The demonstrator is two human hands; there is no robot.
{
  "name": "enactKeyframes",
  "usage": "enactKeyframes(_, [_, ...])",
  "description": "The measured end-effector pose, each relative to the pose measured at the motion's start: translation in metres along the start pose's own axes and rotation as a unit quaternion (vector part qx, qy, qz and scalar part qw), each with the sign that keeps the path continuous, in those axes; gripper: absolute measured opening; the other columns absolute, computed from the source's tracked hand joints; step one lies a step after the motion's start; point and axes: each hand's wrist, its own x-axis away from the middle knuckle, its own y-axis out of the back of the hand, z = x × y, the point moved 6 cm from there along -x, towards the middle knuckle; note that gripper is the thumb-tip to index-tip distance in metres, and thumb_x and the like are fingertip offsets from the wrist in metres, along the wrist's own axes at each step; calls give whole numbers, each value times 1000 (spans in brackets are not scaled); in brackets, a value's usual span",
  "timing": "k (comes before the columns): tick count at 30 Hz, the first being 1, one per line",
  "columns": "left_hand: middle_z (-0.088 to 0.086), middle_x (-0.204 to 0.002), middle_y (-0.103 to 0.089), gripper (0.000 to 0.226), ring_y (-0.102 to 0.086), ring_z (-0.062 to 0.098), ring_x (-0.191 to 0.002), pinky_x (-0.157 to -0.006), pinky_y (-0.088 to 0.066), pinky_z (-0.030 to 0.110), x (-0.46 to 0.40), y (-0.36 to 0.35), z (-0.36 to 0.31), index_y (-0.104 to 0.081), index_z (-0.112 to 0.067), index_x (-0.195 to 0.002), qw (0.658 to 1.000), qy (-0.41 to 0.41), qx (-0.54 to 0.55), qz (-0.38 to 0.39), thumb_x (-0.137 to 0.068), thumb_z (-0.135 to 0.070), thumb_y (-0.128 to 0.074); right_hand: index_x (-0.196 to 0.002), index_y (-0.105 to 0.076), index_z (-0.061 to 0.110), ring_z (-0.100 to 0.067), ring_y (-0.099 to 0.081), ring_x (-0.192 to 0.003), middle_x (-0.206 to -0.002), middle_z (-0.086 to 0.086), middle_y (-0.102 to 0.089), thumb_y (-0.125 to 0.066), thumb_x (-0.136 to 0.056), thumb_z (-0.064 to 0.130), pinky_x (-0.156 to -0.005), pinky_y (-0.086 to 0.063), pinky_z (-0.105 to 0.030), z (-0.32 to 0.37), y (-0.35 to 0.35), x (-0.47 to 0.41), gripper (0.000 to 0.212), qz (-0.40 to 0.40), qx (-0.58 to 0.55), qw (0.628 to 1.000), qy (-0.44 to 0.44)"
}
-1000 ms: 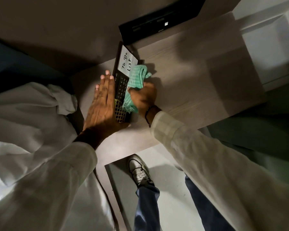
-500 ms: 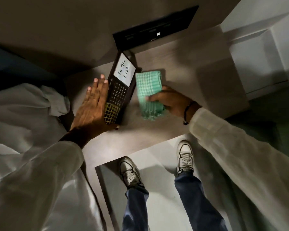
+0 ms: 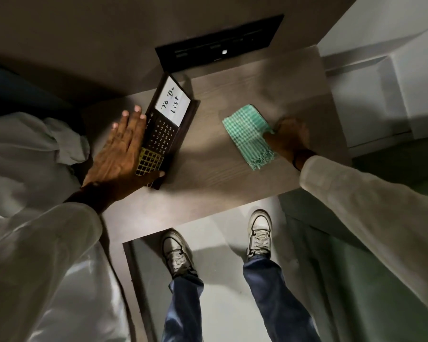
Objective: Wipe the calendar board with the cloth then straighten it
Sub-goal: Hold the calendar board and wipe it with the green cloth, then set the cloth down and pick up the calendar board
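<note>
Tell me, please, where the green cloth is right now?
The green cloth lies flat on the wooden desk, right of the calendar board and apart from it, under the right hand.

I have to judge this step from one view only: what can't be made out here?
- Head view: calendar board left edge, hidden under the left hand.
- Right hand: in shadow; grip on the cloth unclear.
- Board's cleanliness: lighting too dim.
- Month labels: too small.

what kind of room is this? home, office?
Probably a bedroom or hotel-type room, though that is a guess. A wood-grain bedside-style desk stands against a wall with a black switch panel, white bedding-like fabric bunches beside it, and a "To Do List" calendar board stands on top.
</note>
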Motion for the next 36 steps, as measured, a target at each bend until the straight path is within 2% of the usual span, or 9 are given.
enactKeyframes(4, [14, -178, 9, 113, 7, 30, -165, -134, 1, 43, 1, 4, -2, 4, -8, -168, 999, 25, 22, 15, -91, -74, -45, -99, -67, 7, -43, -68, -104, -106, -19, -73, -57, -83, 40, -88, -58, -46, 38, 21, 15, 38, -77, 16, 995, 61])
enactKeyframes(8, [11, -178, 11, 99, 9, 26, -165, -132, 5, 38, 8, 12, -4, 6, -10, -169, 993, 86, 81, 9, -100, -65, -39, -91, -70, 7, -34, -73, -98, -99, -14, -78, -58, -88, 35, -89, -58, -37, 106, 17, 8, 30, -27, -83, 992, 94])
enactKeyframes(12, [14, -177, 8, 90, 8, 29, -165, -133, 4, 39, 30, 15, -6, 1, -6, -168, 949, 226, 219, -34, -105, -53, -40, -117, -71, 4, -32, -67, -120, -119, -16, -76, -60, -95, 32, -107, -51, -38, 174, -3, 1, 38, 40, -220, 973, 67])
enactKeyframes(14, [15, -178, 1, 85, 0, 30, -166, -134, -4, 38, 44, 12, -4, 0, -7, -169, 876, 344, 329, -84, -108, -50, -43, -123, -70, 8, -28, -66, -123, -126, -12, -74, -54, -98, 38, -104, -50, -31, 201, -15, 6, 42, 85, -226, 967, 79])
enactKeyframes(19, [8, -173, -30, 81, -30, 23, -159, -126, -20, 37, 67, -17, -31, -16, -16, -168, 479, 591, 637, -127, -106, -65, -30, -118, -72, 9, -29, -69, -116, -123, -13, -75, -43, -102, 48, -98, -51, -34, 222, -37, 21, 51, 149, -216, 960, 99])
enactKeyframes(22, [7, -172, -33, 80, -30, 18, -158, -128, -16, 35, 63, -30, -49, -27, -20, -166, 393, 576, 709, -106, -105, -70, -18, -115, -72, 9, -29, -69, -111, -120, -13, -75, -42, -103, 47, -94, -51, -34, 218, -42, 24, 51, 133, -215, 961, 112])
enactKeyframes(27, [-2, -128, -72, 84, -67, 5, -108, -79, -43, 26, 49, -16, -17, -44, -15, -158, 434, 524, 721, -130, -104, -71, -13, -111, -73, 7, -27, -71, -99, -110, -11, -77, -41, -101, 54, -83, -52, -30, 200, -34, 13, 58, 89, -190, 975, 80])
enactKeyframes(32, [-5, -89, -84, 66, -72, -1, -51, -40, -53, 17, 30, 11, 35, -57, -25, -140, 505, 514, 673, -165, -107, -66, -17, -82, -70, 17, -38, -69, -116, -110, -15, -77, -38, -97, 59, -119, -40, -52, 170, -40, 14, 54, 110, -234, 966, 18])
enactKeyframes(36, [-9, -72, -81, 58, -79, 9, -63, -46, -57, 22, 20, 7, 40, -68, -28, -100, 500, 481, 702, -163, -108, -63, -23, -66, -58, 23, -17, -71, -77, -84, 0, -74, -42, -101, 48, -72, -57, -30, 163, -54, 19, 45, 80, -301, 950, -13])
